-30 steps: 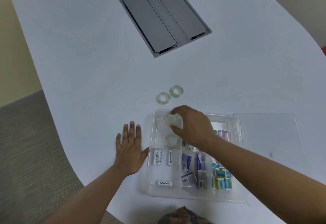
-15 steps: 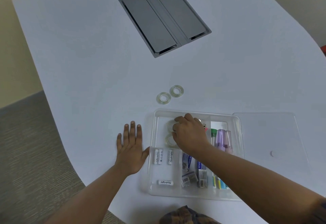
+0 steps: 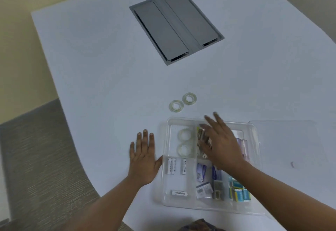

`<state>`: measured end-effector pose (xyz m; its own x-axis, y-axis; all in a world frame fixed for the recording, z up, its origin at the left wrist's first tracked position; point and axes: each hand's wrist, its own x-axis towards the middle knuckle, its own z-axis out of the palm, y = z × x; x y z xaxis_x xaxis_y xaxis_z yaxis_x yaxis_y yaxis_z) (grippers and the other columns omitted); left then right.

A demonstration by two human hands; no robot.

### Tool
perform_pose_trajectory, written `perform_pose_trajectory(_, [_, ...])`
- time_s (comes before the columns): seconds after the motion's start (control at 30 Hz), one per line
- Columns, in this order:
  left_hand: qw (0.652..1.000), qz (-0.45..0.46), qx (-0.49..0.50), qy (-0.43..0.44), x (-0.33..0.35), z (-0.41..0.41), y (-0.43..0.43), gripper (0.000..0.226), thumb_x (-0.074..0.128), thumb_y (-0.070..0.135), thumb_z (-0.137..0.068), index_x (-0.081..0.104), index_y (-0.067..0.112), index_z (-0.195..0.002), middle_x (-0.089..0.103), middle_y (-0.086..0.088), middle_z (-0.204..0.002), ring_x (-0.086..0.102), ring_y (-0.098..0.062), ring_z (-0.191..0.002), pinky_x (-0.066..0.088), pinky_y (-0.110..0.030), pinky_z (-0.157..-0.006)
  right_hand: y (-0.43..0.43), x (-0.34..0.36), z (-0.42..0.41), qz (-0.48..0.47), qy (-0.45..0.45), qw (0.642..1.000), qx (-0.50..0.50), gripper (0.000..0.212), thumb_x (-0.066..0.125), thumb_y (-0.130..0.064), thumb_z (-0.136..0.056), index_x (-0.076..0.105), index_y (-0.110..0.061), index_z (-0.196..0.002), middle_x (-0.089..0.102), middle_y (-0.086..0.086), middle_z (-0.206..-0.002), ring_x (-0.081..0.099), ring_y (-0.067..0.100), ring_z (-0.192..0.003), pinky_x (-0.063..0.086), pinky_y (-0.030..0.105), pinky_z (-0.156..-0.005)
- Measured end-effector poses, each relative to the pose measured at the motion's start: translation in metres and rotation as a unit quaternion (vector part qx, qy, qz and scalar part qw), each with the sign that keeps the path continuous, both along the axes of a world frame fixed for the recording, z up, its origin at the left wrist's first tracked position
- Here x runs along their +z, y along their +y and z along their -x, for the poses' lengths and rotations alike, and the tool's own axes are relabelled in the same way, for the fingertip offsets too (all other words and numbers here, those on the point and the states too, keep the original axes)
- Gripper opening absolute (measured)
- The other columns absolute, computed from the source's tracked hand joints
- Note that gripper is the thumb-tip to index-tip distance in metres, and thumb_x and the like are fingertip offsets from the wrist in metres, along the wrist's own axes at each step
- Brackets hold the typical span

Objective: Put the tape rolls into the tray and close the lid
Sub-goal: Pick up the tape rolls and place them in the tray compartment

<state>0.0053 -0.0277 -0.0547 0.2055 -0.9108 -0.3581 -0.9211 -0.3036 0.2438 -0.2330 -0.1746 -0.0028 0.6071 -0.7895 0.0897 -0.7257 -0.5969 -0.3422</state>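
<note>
A clear plastic tray (image 3: pixel 166 179) with compartments sits on the white table near me. Two clear tape rolls lie in its far-left compartment, one (image 3: pixel 185 134) behind the other (image 3: pixel 185 149). Two more tape rolls rest on the table just beyond the tray, one on the left (image 3: pixel 176 106) and one on the right (image 3: pixel 189 98). My right hand (image 3: pixel 221 142) hovers over the tray's middle, fingers spread, holding nothing. My left hand (image 3: pixel 144 158) lies flat on the table against the tray's left wall. The clear lid (image 3: pixel 291 139) lies on the table to the right of the tray.
The tray also holds batteries (image 3: pixel 171 166), small boxes (image 3: pixel 201 172), blue packets (image 3: pixel 239 192) and purple markers (image 3: pixel 242 145). A grey cable hatch (image 3: pixel 176 25) is set into the table farther away. The table's curved edge drops to carpet (image 3: pixel 36 158) on the left.
My right hand set a tape roll down in the far-left compartment behind the first one, let go, and lifted away to the right with fingers spread. The left hand stayed flat.
</note>
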Motion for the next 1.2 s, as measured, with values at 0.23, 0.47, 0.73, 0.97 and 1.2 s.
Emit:
perform_pose_trajectory(0.23, [0.989,0.077,0.099,0.074,0.021,-0.009,-0.020,0.073,0.034,0.061,-0.089,0.031,0.016,-0.146,0.026,-0.006,-0.156,0.019,-0.023,-0.145,0.016,-0.047,-0.114,-0.001,-0.011,0.023,-0.047,0.049,0.997,-0.040,0.080,0.041,-0.062,-0.093,0.020,-0.016,-0.154,0.012,0.001,-0.163,-0.003,0.018,-0.151,0.002,0.037,-0.122])
perform_pose_trajectory(0.47, [0.966,0.149,0.136,0.161,0.049,-0.021,-0.108,0.051,0.054,0.036,-0.094,0.046,0.008,-0.135,0.054,-0.011,-0.136,0.050,-0.025,-0.125,0.040,-0.041,-0.105,0.001,-0.021,0.027,-0.048,0.037,0.997,-0.039,0.074,0.041,-0.053,-0.096,0.013,-0.020,-0.156,0.009,-0.001,-0.164,-0.002,0.019,-0.151,0.003,0.040,-0.122])
perform_pose_trajectory(0.73, [0.984,0.045,0.103,0.137,0.058,-0.007,-0.188,0.058,0.066,0.048,-0.081,0.054,0.013,-0.125,0.059,-0.008,-0.124,0.057,-0.025,-0.111,0.048,-0.037,-0.090,0.000,-0.028,0.029,-0.052,0.029,0.997,-0.039,0.072,0.042,-0.047,-0.096,0.013,-0.020,-0.156,0.009,-0.001,-0.165,0.000,0.019,-0.151,0.008,0.043,-0.122])
perform_pose_trajectory(0.97, [0.991,-0.029,0.108,0.069,0.057,0.007,-0.210,0.080,0.085,0.037,-0.061,0.047,0.013,-0.128,0.052,-0.009,-0.127,0.054,-0.028,-0.116,0.047,-0.037,-0.086,0.000,-0.029,0.028,-0.050,0.023,0.998,-0.040,0.070,0.043,-0.044,-0.096,0.015,-0.020,-0.155,0.011,-0.001,-0.164,0.001,0.018,-0.151,0.008,0.043,-0.122])
perform_pose_trajectory(1.2, [0.997,0.022,0.068,-0.011,0.065,0.014,-0.200,0.046,0.071,0.030,-0.071,0.060,0.017,-0.113,0.059,-0.006,-0.110,0.059,-0.027,-0.099,0.049,-0.038,-0.079,-0.001,-0.028,0.028,-0.043,0.022,0.998,-0.041,0.071,0.045,-0.040,-0.094,0.015,-0.020,-0.155,0.012,-0.001,-0.164,0.002,0.018,-0.151,0.006,0.040,-0.122])
